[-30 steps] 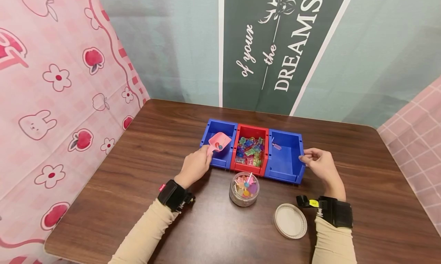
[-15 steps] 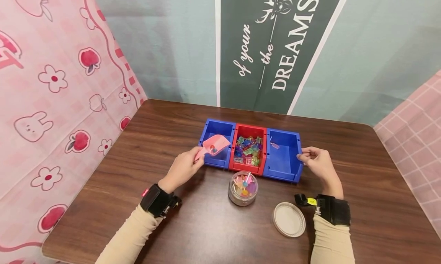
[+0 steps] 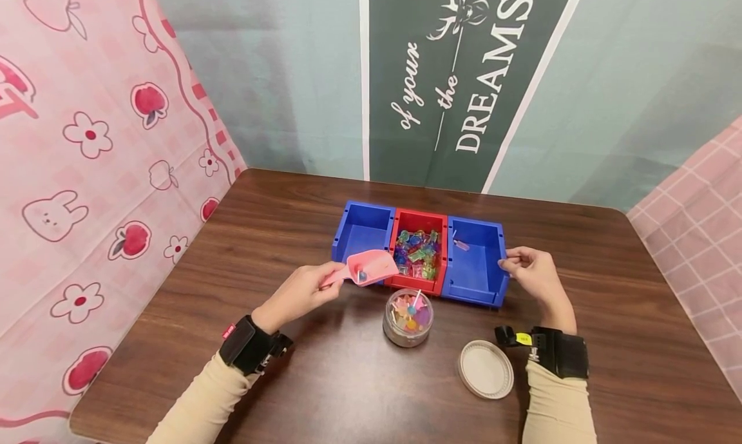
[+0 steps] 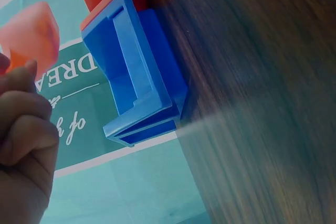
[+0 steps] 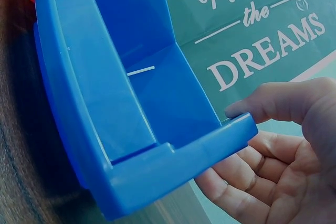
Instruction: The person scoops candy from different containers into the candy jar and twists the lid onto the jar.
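Observation:
My left hand (image 3: 298,296) grips the handle of a pink scoop (image 3: 379,267), held above the front of the left blue bin (image 3: 362,234) and red bin (image 3: 414,284). A small blue lollipop-shaped charm (image 3: 362,276) lies in the scoop beside a reddish piece. In the left wrist view the scoop (image 4: 34,35) shows at the left edge, above the curled fingers. My right hand (image 3: 536,273) pinches the side wall of the right blue bin (image 3: 478,270), thumb on the rim and fingers outside. A small pink piece with a white stick (image 3: 462,244) lies in that bin.
Colourful translucent pieces (image 3: 418,254) fill the red bin, which joins both blue ones. In front stands a clear jar (image 3: 406,336) of mixed charms, a stick poking up. A round whitish lid (image 3: 485,369) lies on the wooden table (image 3: 278,205) near the right forearm.
The scoop has come out from over the left blue bin toward the table's front, its head turning rightward. My left hand moved left and nearer the body. The right hand kept its hold.

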{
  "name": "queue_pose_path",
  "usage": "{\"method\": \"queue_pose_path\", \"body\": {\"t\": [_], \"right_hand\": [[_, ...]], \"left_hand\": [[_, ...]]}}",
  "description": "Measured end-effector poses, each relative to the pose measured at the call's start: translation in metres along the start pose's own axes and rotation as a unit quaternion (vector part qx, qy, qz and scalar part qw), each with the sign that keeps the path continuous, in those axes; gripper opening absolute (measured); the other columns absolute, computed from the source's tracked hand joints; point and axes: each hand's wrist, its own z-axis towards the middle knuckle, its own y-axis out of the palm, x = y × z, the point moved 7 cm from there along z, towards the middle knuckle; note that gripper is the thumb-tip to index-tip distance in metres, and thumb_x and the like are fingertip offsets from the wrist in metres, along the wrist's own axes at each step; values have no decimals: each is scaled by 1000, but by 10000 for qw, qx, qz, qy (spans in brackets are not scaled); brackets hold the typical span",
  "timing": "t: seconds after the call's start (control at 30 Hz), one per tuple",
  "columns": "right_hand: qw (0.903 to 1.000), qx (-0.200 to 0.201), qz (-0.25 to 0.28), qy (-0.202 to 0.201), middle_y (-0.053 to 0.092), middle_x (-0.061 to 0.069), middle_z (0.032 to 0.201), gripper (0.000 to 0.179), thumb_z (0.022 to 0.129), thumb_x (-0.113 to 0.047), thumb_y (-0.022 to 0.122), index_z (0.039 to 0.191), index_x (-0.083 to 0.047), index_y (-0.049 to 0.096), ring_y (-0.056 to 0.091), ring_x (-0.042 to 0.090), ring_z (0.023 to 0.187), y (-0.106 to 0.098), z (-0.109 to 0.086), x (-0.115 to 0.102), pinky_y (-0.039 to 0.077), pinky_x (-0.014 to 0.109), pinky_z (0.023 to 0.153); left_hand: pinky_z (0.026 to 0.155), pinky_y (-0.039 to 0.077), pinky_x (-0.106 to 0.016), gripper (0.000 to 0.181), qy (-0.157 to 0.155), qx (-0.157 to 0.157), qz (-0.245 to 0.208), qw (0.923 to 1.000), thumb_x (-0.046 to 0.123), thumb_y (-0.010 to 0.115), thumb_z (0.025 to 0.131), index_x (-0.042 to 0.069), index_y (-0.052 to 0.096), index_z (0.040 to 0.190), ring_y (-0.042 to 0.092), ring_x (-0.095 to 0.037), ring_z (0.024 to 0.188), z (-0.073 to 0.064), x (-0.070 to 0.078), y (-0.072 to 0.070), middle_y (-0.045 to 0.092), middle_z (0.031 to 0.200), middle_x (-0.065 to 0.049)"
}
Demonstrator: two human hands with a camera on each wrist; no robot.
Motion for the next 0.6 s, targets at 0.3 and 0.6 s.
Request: {"method": "queue_pose_path", "body": {"t": [0.3,0.6], "right_hand": [[9999,5,-128,110,60,-18,71,32,87,-8,64,109,16,61,54,-9,60,-1,1,-1,50,14,58],[9998,2,-149,123,62,-14,72,32,87,-8,63,108,16,61,54,-9,60,0,0,-1,50,15,58]], "left_hand": [[51,32,-12,24,303,-740,-256,9965,17,65,87,14,66,111,37,3,56,-2,11,7,45,64,9],[53,31,-9,18,952,-1017,3,9902,18,65,85,16,68,103,39,4,59,0,26,4,52,66,9]]}}
